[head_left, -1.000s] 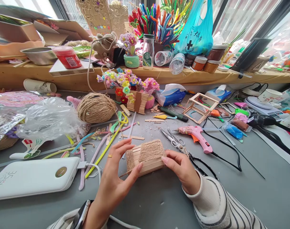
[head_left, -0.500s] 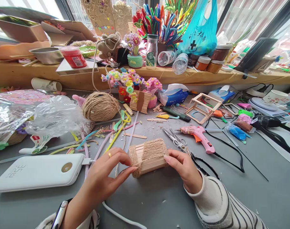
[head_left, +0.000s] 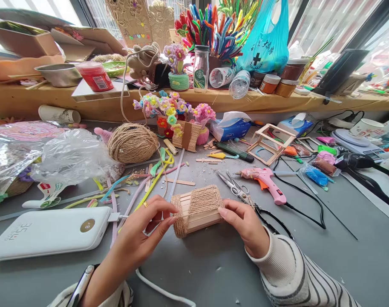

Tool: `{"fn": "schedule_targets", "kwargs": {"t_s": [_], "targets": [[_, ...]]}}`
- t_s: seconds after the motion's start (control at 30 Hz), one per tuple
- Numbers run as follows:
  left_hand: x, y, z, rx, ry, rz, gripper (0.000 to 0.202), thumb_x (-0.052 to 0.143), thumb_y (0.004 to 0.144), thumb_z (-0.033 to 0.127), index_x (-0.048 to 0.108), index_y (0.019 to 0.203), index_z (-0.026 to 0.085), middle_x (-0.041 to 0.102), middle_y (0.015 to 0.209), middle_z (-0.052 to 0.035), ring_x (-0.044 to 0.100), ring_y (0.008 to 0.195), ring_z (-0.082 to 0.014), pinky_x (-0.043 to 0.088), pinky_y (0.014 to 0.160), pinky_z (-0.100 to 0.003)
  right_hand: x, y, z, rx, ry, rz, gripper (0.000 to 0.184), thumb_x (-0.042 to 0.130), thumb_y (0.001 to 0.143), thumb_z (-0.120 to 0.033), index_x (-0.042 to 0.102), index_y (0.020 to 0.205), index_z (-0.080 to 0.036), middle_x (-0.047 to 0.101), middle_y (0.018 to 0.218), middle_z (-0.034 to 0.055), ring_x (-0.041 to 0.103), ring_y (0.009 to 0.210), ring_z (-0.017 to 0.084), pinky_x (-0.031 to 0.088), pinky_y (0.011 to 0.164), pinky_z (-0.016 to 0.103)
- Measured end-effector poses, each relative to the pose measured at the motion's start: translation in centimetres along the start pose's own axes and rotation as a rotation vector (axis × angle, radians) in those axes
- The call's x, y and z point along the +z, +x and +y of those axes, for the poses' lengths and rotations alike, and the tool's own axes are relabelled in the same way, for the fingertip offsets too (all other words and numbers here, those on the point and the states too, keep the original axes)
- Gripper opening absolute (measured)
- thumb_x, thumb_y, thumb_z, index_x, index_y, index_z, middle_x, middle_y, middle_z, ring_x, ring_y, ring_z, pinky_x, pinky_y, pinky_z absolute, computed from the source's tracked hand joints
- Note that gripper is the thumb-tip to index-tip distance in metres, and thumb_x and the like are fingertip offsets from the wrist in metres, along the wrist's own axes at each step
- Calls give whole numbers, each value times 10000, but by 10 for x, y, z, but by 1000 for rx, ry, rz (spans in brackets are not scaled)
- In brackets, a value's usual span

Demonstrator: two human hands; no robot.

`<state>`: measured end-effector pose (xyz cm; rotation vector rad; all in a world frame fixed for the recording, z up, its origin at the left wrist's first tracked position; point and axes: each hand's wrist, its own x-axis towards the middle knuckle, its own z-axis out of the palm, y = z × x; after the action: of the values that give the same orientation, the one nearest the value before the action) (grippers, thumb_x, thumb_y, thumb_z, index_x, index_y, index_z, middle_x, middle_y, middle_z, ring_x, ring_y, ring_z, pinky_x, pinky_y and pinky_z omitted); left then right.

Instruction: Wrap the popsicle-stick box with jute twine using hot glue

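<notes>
A small box-like piece of wooden craft sticks (head_left: pixel 205 218) lies tilted before me, wound with jute twine (head_left: pixel 180 225) at its left end. More twine covers a panel on its upper right side. My right hand (head_left: pixel 247 226) grips the right end, thumb on the near corner. At the left end, the thumb and forefinger of my left hand (head_left: pixel 145 232) are pinched together at the twine; the strand between them is mostly hidden. Behind sits a large ball of jute twine (head_left: pixel 132 143). Scissors (head_left: pixel 234 185) lie just beyond the piece.
A pink glue gun (head_left: pixel 266 183) with a black cord rests to the right. At left are a white power bank (head_left: pixel 50 232) and crumpled plastic (head_left: pixel 74 157). A wooden stick frame (head_left: pixel 271 143) and tissue pack (head_left: pixel 231 127) stand farther back, below a crowded ledge (head_left: pixel 95 102).
My left thumb has drawn back from the wrapped end and closed toward the forefinger. My right hand keeps its hold, and the view has shifted slightly.
</notes>
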<state>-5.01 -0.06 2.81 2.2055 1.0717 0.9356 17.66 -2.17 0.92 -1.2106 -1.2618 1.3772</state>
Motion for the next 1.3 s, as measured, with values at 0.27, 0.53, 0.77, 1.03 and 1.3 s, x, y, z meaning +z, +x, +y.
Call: {"fn": "schedule_targets", "kwargs": {"t_s": [0.27,0.53,0.77,1.03,1.3], "targets": [[8,-1,7,-244,-78,57,114,544,771,283,554,855,206,463,649,34,463,570,-87,405,513,-186,-1,0,1,-1,17,-2,258,558,735,-415,572,635,-178,552,633,6,486,631,133,406,637,270],[23,4,26,-496,-276,221,267,554,740,309,492,976,201,373,650,57,414,584,-82,380,547,-183,-1,0,2,10,22,1,246,555,740,-411,606,693,-175,591,688,19,510,677,147,409,660,276],[25,6,25,-545,-306,199,310,560,724,343,481,989,202,295,653,67,325,541,-68,308,491,-164,-1,1,1,1,47,-1,239,563,736,-387,549,612,-184,557,635,-2,473,618,124,398,625,258],[26,5,27,-581,-353,180,310,551,728,354,475,989,205,284,652,68,324,560,-69,321,521,-160,-2,1,8,-28,92,-27,255,539,764,-402,659,778,-177,611,692,13,520,672,148,419,644,265],[26,4,28,-576,-357,181,303,551,730,350,477,989,212,290,663,66,337,561,-67,330,524,-165,5,2,8,-37,99,-44,278,539,784,-378,678,918,-179,671,844,34,577,827,188,441,775,300]]}}
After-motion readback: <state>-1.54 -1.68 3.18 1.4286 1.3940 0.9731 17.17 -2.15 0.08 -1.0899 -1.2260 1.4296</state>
